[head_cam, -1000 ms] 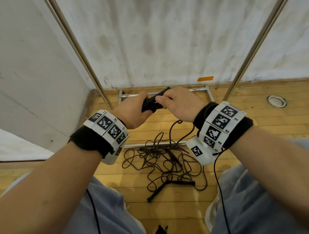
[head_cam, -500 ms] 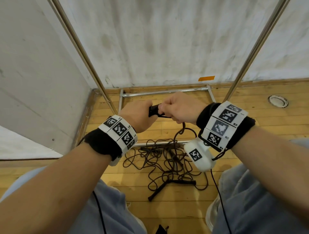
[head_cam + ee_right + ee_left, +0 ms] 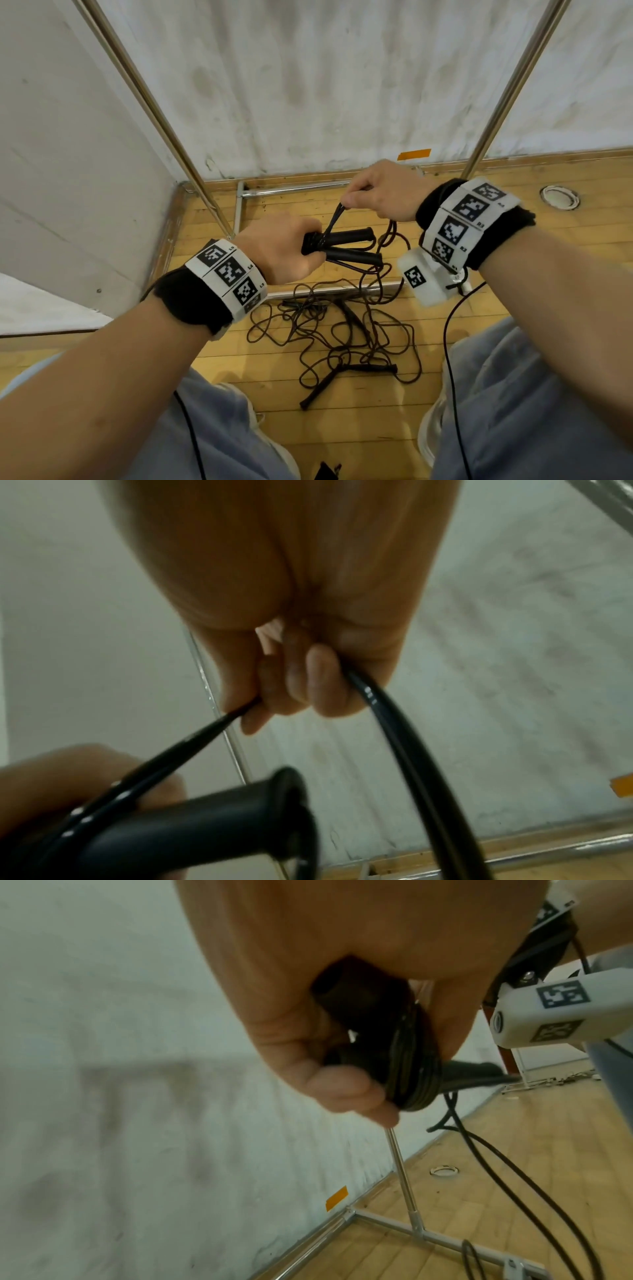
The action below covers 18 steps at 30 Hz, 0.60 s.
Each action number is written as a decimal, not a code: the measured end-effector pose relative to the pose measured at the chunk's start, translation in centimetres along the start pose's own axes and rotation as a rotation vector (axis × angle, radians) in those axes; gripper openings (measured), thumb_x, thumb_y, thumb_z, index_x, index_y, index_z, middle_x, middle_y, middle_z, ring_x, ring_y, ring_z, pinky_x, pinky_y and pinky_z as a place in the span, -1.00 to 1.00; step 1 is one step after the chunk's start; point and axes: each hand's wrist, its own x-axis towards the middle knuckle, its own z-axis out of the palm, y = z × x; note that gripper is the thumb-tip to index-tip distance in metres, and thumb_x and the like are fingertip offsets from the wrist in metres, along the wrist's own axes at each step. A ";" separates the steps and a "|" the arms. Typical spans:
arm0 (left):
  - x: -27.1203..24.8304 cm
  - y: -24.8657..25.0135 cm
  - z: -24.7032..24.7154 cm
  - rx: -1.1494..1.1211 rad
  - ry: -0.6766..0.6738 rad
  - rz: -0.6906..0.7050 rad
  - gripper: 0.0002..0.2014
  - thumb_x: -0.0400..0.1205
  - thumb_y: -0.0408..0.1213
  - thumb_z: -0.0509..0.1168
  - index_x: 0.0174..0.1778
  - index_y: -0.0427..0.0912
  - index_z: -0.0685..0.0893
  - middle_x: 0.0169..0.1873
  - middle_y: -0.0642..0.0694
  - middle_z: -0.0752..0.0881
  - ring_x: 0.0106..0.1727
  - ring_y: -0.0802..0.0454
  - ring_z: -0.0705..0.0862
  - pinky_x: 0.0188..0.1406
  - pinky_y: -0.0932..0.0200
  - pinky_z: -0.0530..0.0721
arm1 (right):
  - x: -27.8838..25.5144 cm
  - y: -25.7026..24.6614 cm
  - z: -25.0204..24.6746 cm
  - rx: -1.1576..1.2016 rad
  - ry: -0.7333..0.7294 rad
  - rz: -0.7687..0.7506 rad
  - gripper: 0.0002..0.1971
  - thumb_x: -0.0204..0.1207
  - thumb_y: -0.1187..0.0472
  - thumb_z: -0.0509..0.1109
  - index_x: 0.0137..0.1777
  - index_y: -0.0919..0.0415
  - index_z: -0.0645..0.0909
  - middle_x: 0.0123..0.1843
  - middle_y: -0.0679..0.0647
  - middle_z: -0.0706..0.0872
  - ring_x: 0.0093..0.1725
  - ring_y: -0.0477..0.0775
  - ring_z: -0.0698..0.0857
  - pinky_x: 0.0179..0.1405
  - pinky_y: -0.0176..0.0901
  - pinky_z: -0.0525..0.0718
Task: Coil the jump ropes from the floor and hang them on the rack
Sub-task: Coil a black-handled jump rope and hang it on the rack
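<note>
Left hand [image 3: 281,248] gripping rope handles [image 3: 346,245], right hand [image 3: 380,195] pinching cord [image 3: 334,219]

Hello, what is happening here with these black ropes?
A person is winding a jump rope. The left hand grips its two black handles together, with cord already wrapped around them. The right hand pinches the cord and holds it taut above the handles. More ropes lie tangled on the wooden floor below, by the metal rack. Nothing visibly hangs on the rack.
</note>
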 end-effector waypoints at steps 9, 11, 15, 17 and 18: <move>-1.8 1.8 -3.5 -0.343 0.157 0.074 -0.87 0.39 -0.01 0.31 -0.29 0.03 0.63 -0.51 0.03 0.63 -0.42 0.13 0.58 -0.52 0.30 0.41 | 0.0 0.9 -1.2 0.456 -0.056 -0.122 -0.81 0.56 0.17 0.39 -0.17 -0.07 0.81 -0.54 -0.14 0.51 -0.50 -0.14 0.41 -0.42 -0.30 0.43; -2.0 2.0 -4.1 -0.455 0.205 0.059 -0.76 0.39 -0.07 0.33 -0.17 -0.15 0.72 -0.43 -0.08 0.71 -0.41 0.07 0.63 -0.42 0.09 0.58 | 0.2 0.6 -1.2 0.507 -0.082 -0.133 -0.81 0.57 0.19 0.36 -0.16 0.02 0.80 -0.55 -0.15 0.54 -0.53 -0.17 0.47 -0.48 -0.38 0.48; -2.2 2.3 -5.0 -0.694 0.257 0.006 -0.71 0.41 -0.16 0.32 -0.02 -0.19 0.73 -0.34 -0.16 0.76 -0.39 -0.04 0.71 -0.41 0.02 0.67 | 0.9 -0.2 0.2 0.665 -0.057 0.013 -0.71 0.62 0.39 0.22 -0.28 0.10 0.60 -0.36 -0.05 0.61 -0.43 -0.13 0.55 -0.35 -0.22 0.62; -1.9 2.3 -5.0 -0.807 0.311 -0.050 -0.73 0.42 -0.17 0.31 -0.06 -0.23 0.71 -0.39 -0.17 0.76 -0.49 -0.01 0.67 -0.51 0.11 0.61 | 0.8 -0.6 1.4 0.861 -0.085 -0.033 -0.67 0.64 0.33 0.18 -0.35 0.11 0.58 -0.51 -0.07 0.50 -0.56 -0.15 0.39 -0.60 -0.35 0.38; -1.7 2.3 -5.0 -0.855 0.338 -0.081 -0.73 0.44 -0.16 0.30 -0.08 -0.26 0.70 -0.42 -0.17 0.76 -0.52 -0.03 0.65 -0.56 0.13 0.59 | 0.7 -0.8 1.9 0.876 -0.089 -0.042 -0.68 0.66 0.30 0.16 -0.34 0.12 0.55 -0.54 -0.08 0.44 -0.58 -0.16 0.33 -0.63 -0.37 0.28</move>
